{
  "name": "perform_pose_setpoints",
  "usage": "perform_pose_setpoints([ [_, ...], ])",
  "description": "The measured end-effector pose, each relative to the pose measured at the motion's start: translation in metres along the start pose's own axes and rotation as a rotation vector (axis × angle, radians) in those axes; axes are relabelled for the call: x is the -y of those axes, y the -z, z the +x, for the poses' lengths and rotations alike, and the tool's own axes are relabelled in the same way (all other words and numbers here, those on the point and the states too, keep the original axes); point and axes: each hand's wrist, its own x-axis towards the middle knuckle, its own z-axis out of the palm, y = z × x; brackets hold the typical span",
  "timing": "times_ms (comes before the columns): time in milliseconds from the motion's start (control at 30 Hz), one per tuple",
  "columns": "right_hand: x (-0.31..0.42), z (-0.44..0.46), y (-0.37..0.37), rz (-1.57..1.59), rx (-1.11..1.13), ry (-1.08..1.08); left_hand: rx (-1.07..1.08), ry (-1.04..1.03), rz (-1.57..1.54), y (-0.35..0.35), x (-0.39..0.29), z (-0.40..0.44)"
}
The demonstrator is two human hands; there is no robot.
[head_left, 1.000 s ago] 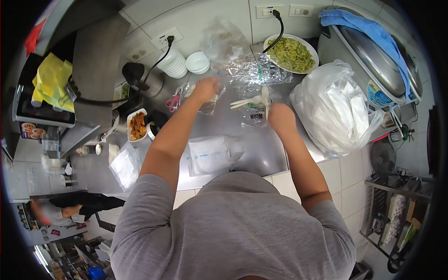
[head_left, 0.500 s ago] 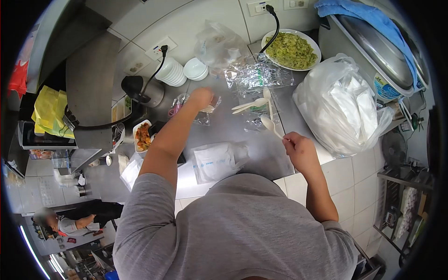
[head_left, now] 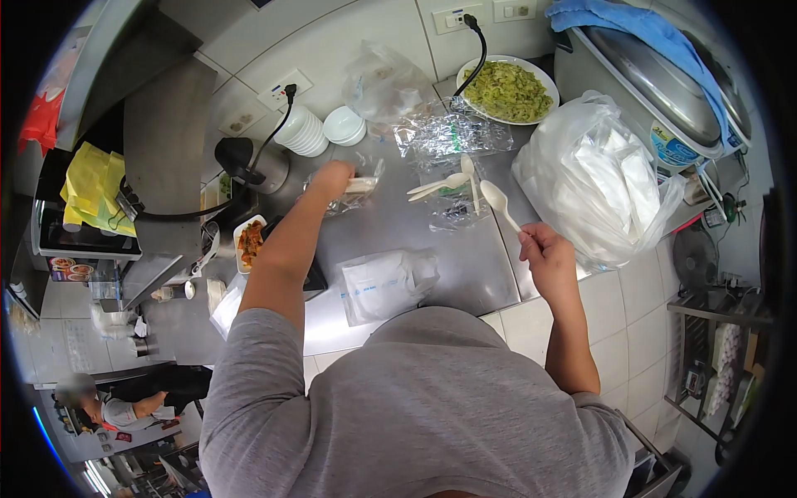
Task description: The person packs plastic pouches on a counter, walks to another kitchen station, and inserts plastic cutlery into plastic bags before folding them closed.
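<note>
My right hand (head_left: 548, 256) pinches the handle end of a cream plastic spoon (head_left: 496, 202), its bowl pointing away from me over the counter. My left hand (head_left: 334, 180) is closed at a crinkled clear plastic bag (head_left: 375, 171) with pale handle-like pieces (head_left: 361, 185) in it; its fingertips are partly hidden. Between my hands, loose cream spoons (head_left: 440, 186) lie crossed on clear wrappers (head_left: 457, 217). A flat white packet (head_left: 386, 286) in clear plastic rests close to my body.
Stacked white bowls (head_left: 303, 133) stand at the wall. A plate of chopped greens (head_left: 510, 90) sits at the back, left of a large lidded cooker (head_left: 643, 79). A bulging white bag (head_left: 594, 178) occupies the right end. A dish of red-orange food (head_left: 251, 242) is at left. Another person (head_left: 133, 407) stands far left.
My right hand has lifted the spoon off the pile and drawn it to the right. My left hand has shifted slightly left, and pale handles now show beside it in the bag.
</note>
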Motion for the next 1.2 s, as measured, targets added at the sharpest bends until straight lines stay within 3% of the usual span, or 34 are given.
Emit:
perform_pose_setpoints([
  [33,0.001,-0.001,0.001,0.025,-0.037,-0.004,-0.005,0.001,0.002,0.009,-0.004,-0.003],
  [100,0.005,-0.003,0.003,0.0,-0.109,0.054,-0.526,-0.052,-0.261,0.035,-0.023,-0.006],
  [133,0.007,-0.004,0.003,-0.023,-0.178,0.106,-0.648,-0.06,-0.332,0.052,-0.033,-0.006],
  [233,0.014,-0.001,0.0,-0.153,-0.241,0.267,-0.731,-0.13,-0.318,0.076,-0.052,-0.007],
  [267,0.015,-0.003,-0.004,-0.163,-0.227,0.271,-0.491,-0.105,-0.186,0.067,-0.041,-0.003],
  [367,0.021,-0.001,-0.012,-0.132,-0.199,0.341,-0.332,-0.061,0.0,0.055,-0.039,-0.003],
  [500,0.025,-0.015,-0.009,-0.137,-0.138,0.326,-0.134,0.084,-0.103,0.075,-0.051,-0.011],
  [567,0.024,-0.021,-0.008,-0.157,-0.138,0.324,-0.212,-0.08,-0.393,0.108,-0.086,-0.044],
  [600,0.023,-0.022,-0.01,-0.157,-0.14,0.322,-0.211,-0.082,-0.393,0.118,-0.106,-0.06],
  [667,0.015,-0.021,-0.018,-0.158,-0.241,0.352,-0.528,-0.449,-0.464,0.121,-0.143,-0.089],
  [700,0.011,-0.017,-0.023,-0.168,-0.229,0.344,-0.522,-0.442,-0.479,0.111,-0.142,-0.085],
  [767,0.0,-0.009,-0.037,-0.218,-0.26,0.42,-0.676,-0.202,-0.374,0.093,-0.141,-0.081],
  [800,-0.004,-0.008,-0.043,-0.227,-0.268,0.46,-0.597,-0.156,-0.377,0.088,-0.152,-0.083],
  [833,0.006,-0.003,-0.045,-0.227,-0.283,0.481,-0.731,-0.324,-0.409,0.09,-0.174,-0.096],
  [900,0.017,-0.021,-0.047,-0.041,-0.034,0.255,-0.852,-0.65,-0.338,0.09,-0.217,-0.118],
  [933,0.017,-0.023,-0.049,0.162,0.102,0.163,-0.862,-0.638,-0.35,0.084,-0.224,-0.128],
  [1000,0.021,-0.026,-0.043,0.297,0.205,0.106,-0.418,-0.439,-0.503,0.07,-0.236,-0.147],
  [1033,0.023,-0.029,-0.042,0.45,0.294,0.049,-0.417,-0.432,-0.515,0.065,-0.241,-0.156],
  [1100,0.021,-0.036,-0.045,0.461,0.317,0.071,-0.049,-0.26,-1.417,0.06,-0.249,-0.173],
  [1133,0.025,-0.043,-0.048,0.575,0.269,0.154,-0.059,-0.248,-1.432,0.057,-0.254,-0.183],
  [1200,0.02,-0.052,-0.051,0.684,0.246,0.231,0.403,-0.088,-2.038,0.051,-0.261,-0.202],
])
